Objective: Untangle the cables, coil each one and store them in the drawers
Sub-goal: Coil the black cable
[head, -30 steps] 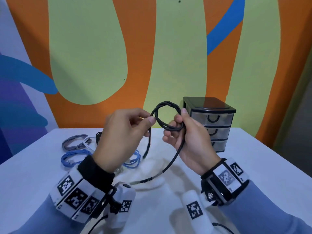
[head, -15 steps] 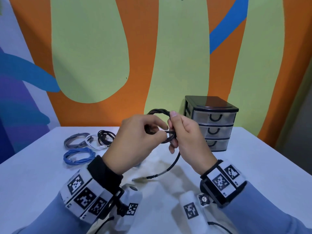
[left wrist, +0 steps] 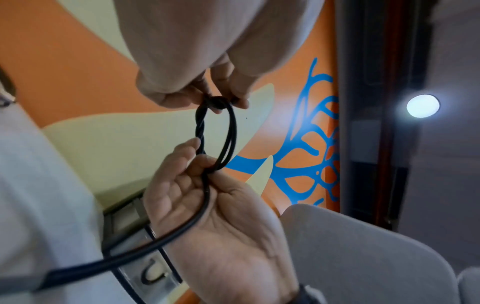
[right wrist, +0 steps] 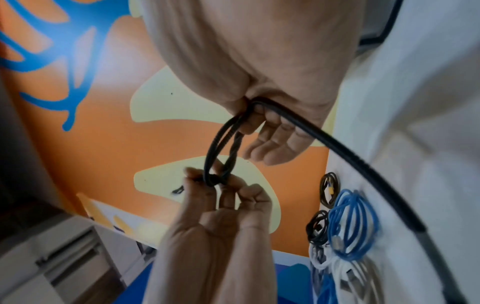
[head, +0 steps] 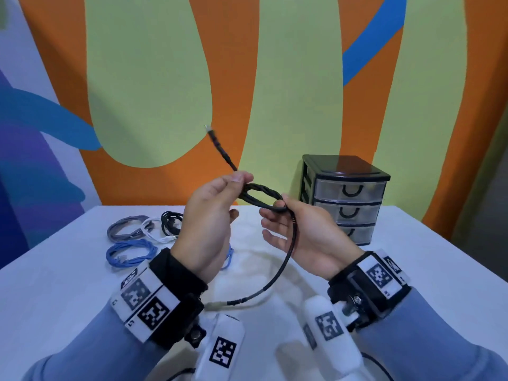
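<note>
The left hand [head: 209, 224] pinched the black cable [head: 261, 198] coil's wrapped end. The right hand [head: 299, 235] pinched the opposite side, other fingers loose, likely to keep its loops together above the table [head: 412, 270].

Bottom drawer [head: 357, 233] of drawer unit [head: 346, 171] half hidden behind right hand [head: 305, 237]. Second blue cable [head: 230, 257] mostly hidden behind left hand [head: 209, 229]. Black cable [head: 286, 259] plug end near bench [head: 439, 270] front blurred; raised tip too small to identify. Wrist views: near palms blurred, cut by top edge.

Wall [head: 288, 78] painted orange, pale-green blobs, blue streaks; white table [head: 412, 270]; round lamp [left wrist: 423, 106], perhaps ceiling-mounted.
</note>
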A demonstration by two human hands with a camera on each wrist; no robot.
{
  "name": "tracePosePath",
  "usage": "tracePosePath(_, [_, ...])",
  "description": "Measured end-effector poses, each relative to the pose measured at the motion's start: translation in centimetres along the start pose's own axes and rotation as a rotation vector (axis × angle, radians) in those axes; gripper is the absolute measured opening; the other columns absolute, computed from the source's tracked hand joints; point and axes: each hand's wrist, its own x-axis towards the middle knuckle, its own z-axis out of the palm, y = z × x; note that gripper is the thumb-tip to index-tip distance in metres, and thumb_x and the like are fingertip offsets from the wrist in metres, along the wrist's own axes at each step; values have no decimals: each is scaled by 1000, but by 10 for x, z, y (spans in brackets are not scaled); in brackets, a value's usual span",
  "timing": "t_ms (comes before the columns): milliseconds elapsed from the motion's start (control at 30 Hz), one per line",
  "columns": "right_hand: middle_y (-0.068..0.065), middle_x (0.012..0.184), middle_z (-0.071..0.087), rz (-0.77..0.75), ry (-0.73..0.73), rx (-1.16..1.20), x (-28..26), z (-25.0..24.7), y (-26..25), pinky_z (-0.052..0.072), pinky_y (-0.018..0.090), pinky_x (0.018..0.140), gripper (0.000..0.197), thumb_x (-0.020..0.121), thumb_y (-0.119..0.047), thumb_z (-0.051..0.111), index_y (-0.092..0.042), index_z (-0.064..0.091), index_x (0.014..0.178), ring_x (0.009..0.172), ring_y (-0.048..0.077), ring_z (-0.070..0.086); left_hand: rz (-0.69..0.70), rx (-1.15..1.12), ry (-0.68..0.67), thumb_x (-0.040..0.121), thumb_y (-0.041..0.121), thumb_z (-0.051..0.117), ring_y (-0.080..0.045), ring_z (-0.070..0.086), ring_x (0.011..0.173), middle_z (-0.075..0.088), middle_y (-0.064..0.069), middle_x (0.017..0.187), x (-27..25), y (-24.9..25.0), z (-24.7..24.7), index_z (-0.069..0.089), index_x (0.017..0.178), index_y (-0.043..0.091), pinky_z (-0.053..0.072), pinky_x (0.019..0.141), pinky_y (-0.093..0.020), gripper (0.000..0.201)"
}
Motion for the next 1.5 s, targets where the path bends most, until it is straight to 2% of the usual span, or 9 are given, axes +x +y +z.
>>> tracePosePath(133, [10,85,71,-13,-15,317,1,-4,-10,58,33,80,42,113,-31,42,-16,51,74,74,20,72,-42,-137,98,109,14,54,-10,52,79,78,5,92,7,1,-7,75,100,18,30,67,-30,23])
tracePosePath(233, [4,64,59,-75,7,556,1,-12,-21,53,33,86,43,114,-29,40,-14,51,75,70,23,73,-56,-180,35,109,9,52,-11,49,71,70,3,80,10,4,-12,71,106,12,30,63,-27,19])
tracePosePath(533, [-2,60,44,-82,94,285,0,-4,-10,51,30,61,38,112,-36,44,-17,52,80,54,16,51,527,676,-442,92,15,83,-15,57,92,59,1,105,-17,10,0,78,121,38,41,75,-14,38])
tracePosePath(700, [1,69,56,15,-63,330,-14,8,-7,55,25,52,36,112,-33,45,-14,56,83,62,18,58,607,771,-422,85,20,89,-10,61,83,59,8,107,-12,1,-3,85,101,30,37,74,-8,19])
tracePosePath(833, [-2,79,57,16,-148,365,-16,3,-12,49,22,48,29,112,-35,44,-16,58,95,62,12,54,716,783,-462,86,19,88,-12,62,79,63,5,114,-11,3,-3,86,97,24,46,69,-18,12])
tracePosePath(1000, [5,115,76,-64,-155,471,-12,-3,-19,62,28,79,40,111,-34,42,-7,63,133,92,18,69,765,793,-565,87,20,85,-9,60,88,64,2,121,-13,3,0,85,94,19,54,70,-31,7])
tracePosePath(1133, [10,139,68,-74,-247,381,-19,3,-15,52,33,110,47,111,-34,43,-3,60,142,131,18,64,806,794,-489,86,23,86,-15,61,96,68,3,115,-12,3,0,86,94,20,51,83,-33,9])
tracePosePath(1333, [3,137,68,-121,-266,270,-15,8,-3,34,40,125,41,106,-32,55,-10,66,139,135,14,59,563,668,-360,78,19,94,-15,66,117,62,4,128,-14,7,-3,86,89,27,49,100,-25,16])
tracePosePath(1500, [5,136,70,-117,-278,175,-15,6,3,39,39,121,44,98,-29,64,-5,67,135,131,14,63,273,468,-499,80,7,91,-22,76,99,81,-1,94,-9,5,-10,83,88,10,56,99,-49,11])
